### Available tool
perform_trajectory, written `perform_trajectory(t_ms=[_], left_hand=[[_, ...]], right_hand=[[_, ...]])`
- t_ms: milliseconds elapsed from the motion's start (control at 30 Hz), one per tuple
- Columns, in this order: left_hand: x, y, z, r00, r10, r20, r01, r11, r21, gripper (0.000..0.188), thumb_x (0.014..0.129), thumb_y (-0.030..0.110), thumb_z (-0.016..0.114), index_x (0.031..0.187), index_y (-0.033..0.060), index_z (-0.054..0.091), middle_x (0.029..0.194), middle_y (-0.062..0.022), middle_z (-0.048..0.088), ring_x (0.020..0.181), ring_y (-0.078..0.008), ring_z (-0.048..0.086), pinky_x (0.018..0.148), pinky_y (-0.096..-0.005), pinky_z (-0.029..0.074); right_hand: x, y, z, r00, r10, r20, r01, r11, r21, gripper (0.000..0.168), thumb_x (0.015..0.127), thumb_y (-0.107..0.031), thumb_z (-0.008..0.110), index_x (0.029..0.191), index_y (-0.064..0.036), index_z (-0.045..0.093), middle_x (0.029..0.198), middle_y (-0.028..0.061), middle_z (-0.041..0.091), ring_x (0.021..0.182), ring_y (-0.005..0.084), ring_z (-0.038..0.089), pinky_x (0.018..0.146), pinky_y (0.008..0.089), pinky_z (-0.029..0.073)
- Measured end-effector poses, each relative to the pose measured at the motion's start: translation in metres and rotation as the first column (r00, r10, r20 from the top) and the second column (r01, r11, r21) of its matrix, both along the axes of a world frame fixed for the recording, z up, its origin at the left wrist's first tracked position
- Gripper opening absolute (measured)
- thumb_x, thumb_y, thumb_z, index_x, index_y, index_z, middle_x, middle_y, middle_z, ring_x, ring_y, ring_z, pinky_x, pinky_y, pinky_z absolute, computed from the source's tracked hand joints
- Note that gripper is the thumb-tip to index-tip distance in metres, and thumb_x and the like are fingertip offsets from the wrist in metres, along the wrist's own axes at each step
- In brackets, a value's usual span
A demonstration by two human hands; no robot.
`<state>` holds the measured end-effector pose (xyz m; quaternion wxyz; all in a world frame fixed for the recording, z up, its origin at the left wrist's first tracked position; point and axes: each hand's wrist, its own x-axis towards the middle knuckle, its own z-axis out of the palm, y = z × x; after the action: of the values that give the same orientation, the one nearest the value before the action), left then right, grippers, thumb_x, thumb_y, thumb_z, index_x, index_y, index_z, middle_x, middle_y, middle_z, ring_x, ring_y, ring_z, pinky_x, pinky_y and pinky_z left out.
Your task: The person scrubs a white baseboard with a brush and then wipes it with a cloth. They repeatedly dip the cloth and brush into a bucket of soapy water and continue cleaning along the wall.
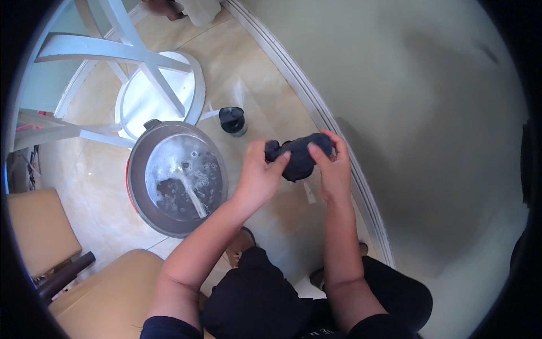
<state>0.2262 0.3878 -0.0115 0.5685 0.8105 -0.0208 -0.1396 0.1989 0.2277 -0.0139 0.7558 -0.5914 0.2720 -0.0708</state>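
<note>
A dark, bunched cloth (298, 159) is stretched between my two hands, above the tiled floor. My left hand (261, 167) grips its left end, the thumb pressed on top. At the other end my right hand (332, 161) pinches the cloth between thumb and fingers. Left of my hands stands a round grey basin (139, 186) of soapy water. A white-handled brush or similar tool (192, 197) rests in the suds, its head hard to make out. Beyond my left hand, a small container with a black lid (232, 120) stands on the floor.
An upturned white stool or table (135, 55) with a round top lies behind the basin. Tan cushioned seats (114, 292) are at lower left. A wall with a white baseboard (305, 87) runs along the right. A white plastic item (201, 10) sits at the top.
</note>
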Motion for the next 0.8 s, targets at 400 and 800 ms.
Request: perform_trajectory(t_ms=[400, 800], left_hand=[[-0.003, -0.024, -0.002, 0.931, 0.082, -0.357, -0.282, 0.781, -0.557, 0.02, 0.094, 0.015, 0.059, 0.108, 0.0053, 0.05, 0.092, 0.0013, 0.053, 0.086, -0.0068, 0.049, 0.079, -0.0232, 0.042], [0.031, -0.05, -0.036, 0.815, 0.15, -0.559, -0.523, 0.605, -0.6, 0.046, 0.1, 0.03, 0.043, 0.135, 0.0009, 0.04, 0.123, -0.0083, 0.052, 0.113, -0.0171, 0.05, 0.097, -0.0327, 0.04]], right_hand=[[-0.004, -0.001, -0.01, 0.98, 0.142, -0.137, -0.08, 0.921, 0.381, 0.049, 0.098, -0.031, 0.05, 0.139, -0.01, 0.035, 0.132, 0.0107, 0.044, 0.111, 0.0219, 0.052, 0.084, 0.0326, 0.048], [0.133, 0.027, -0.051, 0.883, 0.457, 0.109, 0.043, 0.152, -0.987, 0.037, 0.085, -0.007, 0.057, 0.122, -0.004, 0.057, 0.121, 0.0129, 0.055, 0.112, 0.0296, 0.051, 0.097, 0.0403, 0.039]])
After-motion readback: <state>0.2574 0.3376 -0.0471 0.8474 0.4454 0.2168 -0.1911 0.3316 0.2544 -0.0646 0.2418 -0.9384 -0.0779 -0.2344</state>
